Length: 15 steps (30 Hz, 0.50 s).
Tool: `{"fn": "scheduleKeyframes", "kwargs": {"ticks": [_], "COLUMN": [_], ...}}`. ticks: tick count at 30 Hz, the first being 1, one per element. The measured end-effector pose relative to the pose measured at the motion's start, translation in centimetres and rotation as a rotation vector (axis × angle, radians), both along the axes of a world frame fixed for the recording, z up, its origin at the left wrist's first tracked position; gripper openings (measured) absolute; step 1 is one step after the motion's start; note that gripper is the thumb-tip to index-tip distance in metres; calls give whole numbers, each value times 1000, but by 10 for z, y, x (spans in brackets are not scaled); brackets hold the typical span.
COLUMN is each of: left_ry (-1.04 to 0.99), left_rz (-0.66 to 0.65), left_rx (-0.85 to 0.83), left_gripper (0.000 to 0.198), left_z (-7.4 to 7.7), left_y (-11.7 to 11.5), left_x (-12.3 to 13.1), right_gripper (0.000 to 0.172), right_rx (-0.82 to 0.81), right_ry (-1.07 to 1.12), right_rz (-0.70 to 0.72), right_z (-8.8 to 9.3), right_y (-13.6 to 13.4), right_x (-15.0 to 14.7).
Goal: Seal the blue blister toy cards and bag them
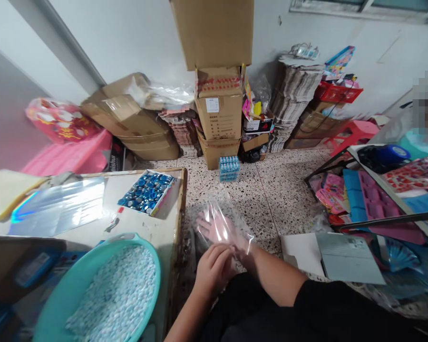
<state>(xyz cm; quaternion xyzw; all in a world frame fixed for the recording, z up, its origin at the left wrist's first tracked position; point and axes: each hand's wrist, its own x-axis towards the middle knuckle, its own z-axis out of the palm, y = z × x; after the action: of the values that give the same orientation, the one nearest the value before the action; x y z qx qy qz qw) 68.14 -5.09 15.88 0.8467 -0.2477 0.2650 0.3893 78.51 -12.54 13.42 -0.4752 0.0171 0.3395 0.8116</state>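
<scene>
A clear plastic bag (231, 206) surrounds my right hand (216, 228), which shows through the film with its fingers stretched out. My left hand (216, 263) is closed at the bag's mouth by my right wrist, its fingertips pressed together on the plastic edge. Both hands are low over the speckled floor, just right of the table edge. Beyond them on the floor stands a stack of small blue-and-white wrapped packs (228, 168).
A white table (142, 230) to the left bears a turquoise basin (158, 280) of small pale-blue pieces and a box of shiny blue pieces (146, 190). Cardboard boxes (219, 114) and paper stacks (296, 85) line the wall. A cluttered rack (378, 223) and a partly seen person are at right.
</scene>
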Motion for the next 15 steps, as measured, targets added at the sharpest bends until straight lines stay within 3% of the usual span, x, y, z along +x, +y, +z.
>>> {"fn": "scheduleKeyframes", "kwargs": {"ticks": [3, 5, 7, 9, 11, 13, 15], "left_ry": [-80, -85, -36, 3, -22, -117, -177], "left_rz": [-130, -182, -158, -64, 117, 327, 445], "left_rx": [-21, -27, -18, -38, -102, -138, -23], "left_gripper": [25, 25, 24, 25, 30, 36, 43], "left_z": [20, 24, 22, 19, 23, 42, 74], "left_y": [-1, 2, 9, 20, 35, 52, 67], "left_x": [-8, -14, -23, -34, -48, -60, -68], "right_gripper": [48, 52, 39, 24, 15, 24, 32], "right_rx": [198, 174, 65, 16, 21, 25, 38], "right_ry": [22, 2, -27, -28, -14, -9, -9], "right_rz": [37, 156, 221, 286, 394, 506, 602], "right_z": [35, 56, 70, 78, 81, 83, 84], "right_y": [0, -3, -6, -6, -3, 5, 16], "right_x": [15, 24, 29, 27, 18, 1, -21]}}
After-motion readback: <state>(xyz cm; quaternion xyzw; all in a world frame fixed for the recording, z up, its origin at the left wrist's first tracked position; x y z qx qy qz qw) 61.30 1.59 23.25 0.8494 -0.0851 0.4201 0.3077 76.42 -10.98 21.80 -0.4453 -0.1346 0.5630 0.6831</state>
